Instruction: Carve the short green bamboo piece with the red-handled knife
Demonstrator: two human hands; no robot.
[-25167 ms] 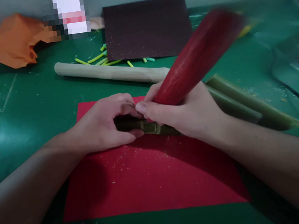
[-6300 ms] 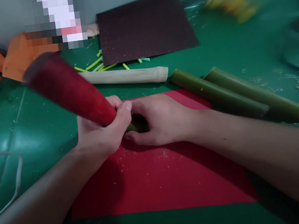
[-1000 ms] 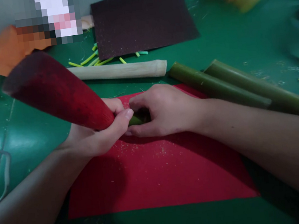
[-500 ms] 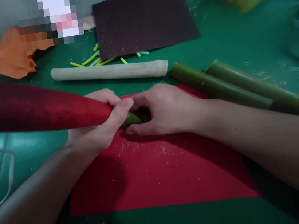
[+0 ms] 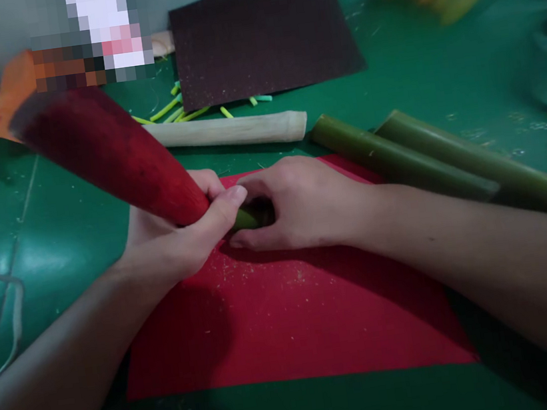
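My left hand [image 5: 191, 232] is closed around the narrow end of a thick red tapered handle [image 5: 116, 158]. Its wide, dull end points up and to the left; whatever it joins at the narrow end is hidden by my fingers. Opposite it, my right hand [image 5: 304, 204] curls round a short green bamboo piece [image 5: 246, 218], thumb below and fingers above. Only a bit of this bamboo shows between the two hands. Both hands rest over a red sheet [image 5: 289, 324] strewn with fine pale shavings.
A pale peeled bamboo stick [image 5: 243, 130] lies beyond my hands. Two green bamboo lengths [image 5: 413, 159] are at the right. Farther back are a dark sheet [image 5: 266, 34], yellow-green strips [image 5: 164, 107] and orange paper [image 5: 11, 91], all on a green surface [image 5: 65, 192].
The red handle's wide end has swung upward and to the right, tilting more steeply in my left hand. My right hand and the bamboo have stayed almost still.
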